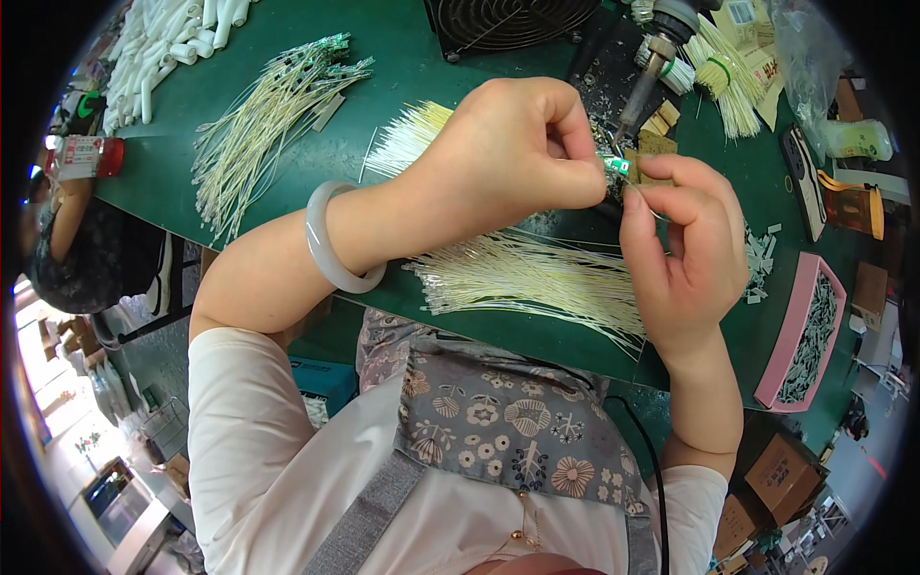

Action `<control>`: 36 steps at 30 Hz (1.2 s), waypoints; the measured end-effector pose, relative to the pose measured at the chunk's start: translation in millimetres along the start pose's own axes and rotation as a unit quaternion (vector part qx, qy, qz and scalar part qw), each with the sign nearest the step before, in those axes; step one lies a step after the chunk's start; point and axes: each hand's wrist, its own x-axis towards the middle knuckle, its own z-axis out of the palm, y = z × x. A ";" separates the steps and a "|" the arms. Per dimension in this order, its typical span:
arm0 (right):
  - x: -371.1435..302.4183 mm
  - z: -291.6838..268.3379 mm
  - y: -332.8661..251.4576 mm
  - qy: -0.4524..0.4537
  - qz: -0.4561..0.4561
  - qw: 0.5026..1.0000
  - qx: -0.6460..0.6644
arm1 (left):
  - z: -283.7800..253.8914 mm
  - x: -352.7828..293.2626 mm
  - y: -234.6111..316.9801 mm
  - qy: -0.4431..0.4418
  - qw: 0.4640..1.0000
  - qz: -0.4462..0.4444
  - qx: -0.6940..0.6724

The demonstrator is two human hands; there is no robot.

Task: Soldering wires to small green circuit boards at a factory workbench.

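Observation:
Near the top centre, my left hand (522, 144) is closed in a pinch on a small green circuit board (618, 166). Facing it, my right hand (690, 240) pinches a thin wire (659, 213) between thumb and forefinger, its end close to the board. Just above the board, the tip of a soldering iron (644, 86) points down toward it. Below my hands lies a wide bundle of thin pale-yellow wires (537, 283). Another bundle of white-tipped wires (407, 139) is partly hidden behind my left wrist.
Wires with green boards (278, 115) lie at the left on the green table (163, 182), below white tubes (177, 48). A black fan (513, 24) stands at the back. A pink box (771, 388) of small pieces and a phone (803, 182) are at right.

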 end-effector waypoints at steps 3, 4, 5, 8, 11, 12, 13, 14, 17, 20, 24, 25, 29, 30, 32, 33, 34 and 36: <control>-0.6 5.1 6.5 0.035 -0.079 0.996 -0.018 | 0.0 0.8 0.6 0.003 1.000 0.002 -0.001; -0.7 5.6 6.7 0.036 -0.089 0.995 -0.027 | -0.3 0.8 0.8 0.005 1.000 0.001 -0.005; -0.7 6.3 7.1 0.037 -0.099 0.994 -0.037 | -0.8 1.1 0.7 0.006 1.000 0.000 -0.005; 0.8 6.6 7.0 0.039 -0.098 0.994 -0.042 | -1.7 2.5 0.3 0.004 1.000 -0.003 -0.006; 2.1 6.6 7.5 0.044 -0.099 0.993 -0.041 | -2.2 4.7 -0.6 0.004 1.000 -0.005 -0.013; 2.6 6.7 7.7 0.044 -0.098 0.993 -0.040 | -2.7 5.1 -0.3 0.007 1.000 0.001 -0.015; 3.3 6.8 8.0 0.047 -0.102 0.993 -0.041 | -3.2 5.1 0.3 0.009 1.000 0.006 -0.016; 3.7 6.8 8.6 0.049 -0.105 0.992 -0.043 | -3.5 5.5 1.4 0.008 1.000 0.006 -0.015; 4.6 6.5 9.4 0.056 -0.105 0.992 -0.035 | -4.5 6.5 4.9 0.001 1.000 -0.008 -0.006; 5.6 6.8 8.1 0.059 -0.106 0.992 -0.035 | -5.3 6.7 5.9 0.005 1.000 -0.007 -0.013; 6.0 7.9 7.8 0.060 -0.102 0.992 -0.031 | -7.2 6.2 7.6 -0.002 0.999 -0.020 -0.026; 6.2 8.3 7.9 0.060 -0.101 0.993 -0.030 | -7.4 6.0 7.5 -0.003 0.999 -0.022 -0.029; 7.1 6.5 7.9 0.060 -0.102 0.992 -0.034 | -7.8 7.0 7.6 -0.005 1.000 -0.019 -0.022; 7.3 6.4 8.1 0.060 -0.101 0.992 -0.033 | -7.9 7.1 7.3 -0.005 1.000 -0.016 -0.019; 7.5 6.5 8.6 0.057 -0.103 0.992 -0.032 | -8.1 7.2 7.1 -0.004 1.000 -0.013 -0.016; 7.5 6.9 9.1 0.057 -0.103 0.992 -0.032 | -8.4 7.2 7.4 -0.004 1.000 -0.014 -0.012; 7.5 7.2 9.6 0.056 -0.103 0.993 -0.031 | -8.6 7.2 7.6 -0.003 1.000 -0.014 -0.007; 7.5 7.1 9.9 0.055 -0.103 0.993 -0.031 | -8.3 7.3 8.2 -0.003 1.000 -0.010 -0.004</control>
